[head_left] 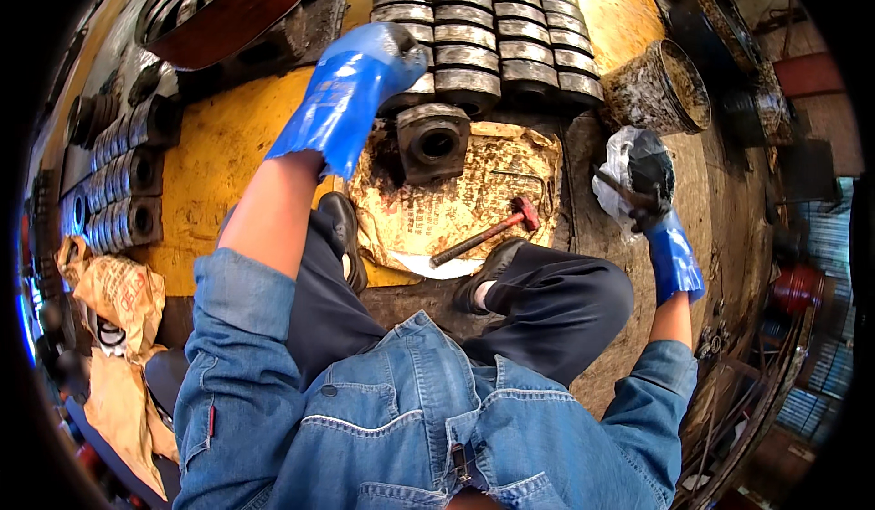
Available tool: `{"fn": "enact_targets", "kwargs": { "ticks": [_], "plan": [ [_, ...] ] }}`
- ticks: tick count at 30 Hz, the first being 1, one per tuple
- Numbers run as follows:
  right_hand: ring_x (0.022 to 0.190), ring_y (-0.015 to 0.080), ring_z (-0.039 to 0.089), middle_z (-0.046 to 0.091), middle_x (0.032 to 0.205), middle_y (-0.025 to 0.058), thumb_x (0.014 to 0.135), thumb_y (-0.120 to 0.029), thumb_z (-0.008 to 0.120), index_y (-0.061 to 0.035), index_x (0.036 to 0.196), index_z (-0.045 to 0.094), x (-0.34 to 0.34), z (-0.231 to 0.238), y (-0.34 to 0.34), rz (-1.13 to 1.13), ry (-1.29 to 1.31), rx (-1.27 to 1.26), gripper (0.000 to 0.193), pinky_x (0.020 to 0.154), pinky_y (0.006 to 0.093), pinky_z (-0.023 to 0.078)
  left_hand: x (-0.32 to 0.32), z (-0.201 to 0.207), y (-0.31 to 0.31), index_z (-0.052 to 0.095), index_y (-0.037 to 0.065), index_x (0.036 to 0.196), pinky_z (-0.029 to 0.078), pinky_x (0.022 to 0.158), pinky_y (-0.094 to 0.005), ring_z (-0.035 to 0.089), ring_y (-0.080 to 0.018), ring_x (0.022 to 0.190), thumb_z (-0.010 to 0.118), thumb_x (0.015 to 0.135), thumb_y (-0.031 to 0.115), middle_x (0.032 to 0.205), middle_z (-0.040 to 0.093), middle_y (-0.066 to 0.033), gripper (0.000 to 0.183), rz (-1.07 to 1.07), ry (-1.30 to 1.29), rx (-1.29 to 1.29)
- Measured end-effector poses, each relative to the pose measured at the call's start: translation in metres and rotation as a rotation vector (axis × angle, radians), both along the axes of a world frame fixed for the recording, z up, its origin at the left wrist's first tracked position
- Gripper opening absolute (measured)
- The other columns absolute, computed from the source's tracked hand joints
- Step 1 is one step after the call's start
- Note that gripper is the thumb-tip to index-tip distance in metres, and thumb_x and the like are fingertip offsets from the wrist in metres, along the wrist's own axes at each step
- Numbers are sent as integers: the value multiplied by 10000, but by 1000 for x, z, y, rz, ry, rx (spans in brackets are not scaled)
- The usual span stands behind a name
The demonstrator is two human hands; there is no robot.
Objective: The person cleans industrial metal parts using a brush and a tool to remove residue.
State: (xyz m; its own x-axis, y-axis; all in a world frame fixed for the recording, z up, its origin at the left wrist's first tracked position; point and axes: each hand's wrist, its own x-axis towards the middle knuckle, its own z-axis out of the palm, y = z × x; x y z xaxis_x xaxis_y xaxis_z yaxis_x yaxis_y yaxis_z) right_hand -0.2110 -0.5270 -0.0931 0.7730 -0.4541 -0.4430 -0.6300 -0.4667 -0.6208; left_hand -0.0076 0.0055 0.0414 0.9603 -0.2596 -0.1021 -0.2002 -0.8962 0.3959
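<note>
Two blue-gloved hands are at work over a yellow, grease-stained floor where the person sits. Far and slightly left, the left hand (387,59) reaches out with its grip curled over a ribbed metal ring (415,86) at the near left edge of the rows of stacked rings (497,31); whether the fingers press it tightly cannot be told. Just near that, a dark square metal block (433,141) with a round bore stands on a soiled sheet of paper (474,200). A red-headed hammer (488,234) lies on the same paper, between the block and the person's right shoe. On the right, the right hand (652,202) has its grip pinched on a dark tool wrapped in a white plastic bag (620,168). A grimy bucket (656,86) stands just beyond it. More ribbed rings (118,182) lie at the far left.
</note>
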Motion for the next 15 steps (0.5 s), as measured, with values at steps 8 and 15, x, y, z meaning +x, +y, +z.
{"fn": "enact_targets", "kwargs": {
  "ticks": [8, 15],
  "plan": [
    [564, 119, 487, 649, 806, -43, 935, -385, 616, -126, 1052, 711, 84, 51, 205, 184, -46, 144, 300, 478, 281, 373, -3, 8, 3, 655, 160, 1169, 516, 891, -441, 636, -356, 1018, 591, 870, 476, 1091, 684, -139, 439, 17, 60, -7],
    [590, 91, 556, 732, 948, 105, 891, -160, 697, -29, 1101, 686, 94, -94, 198, -42, -121, 601, 248, 519, 212, 418, 1, 3, 15, 719, 137, 1026, 549, 852, -406, 678, -302, 938, 602, 834, 394, 1021, 706, -119, 341, 66, 67, 19]
  ]
}}
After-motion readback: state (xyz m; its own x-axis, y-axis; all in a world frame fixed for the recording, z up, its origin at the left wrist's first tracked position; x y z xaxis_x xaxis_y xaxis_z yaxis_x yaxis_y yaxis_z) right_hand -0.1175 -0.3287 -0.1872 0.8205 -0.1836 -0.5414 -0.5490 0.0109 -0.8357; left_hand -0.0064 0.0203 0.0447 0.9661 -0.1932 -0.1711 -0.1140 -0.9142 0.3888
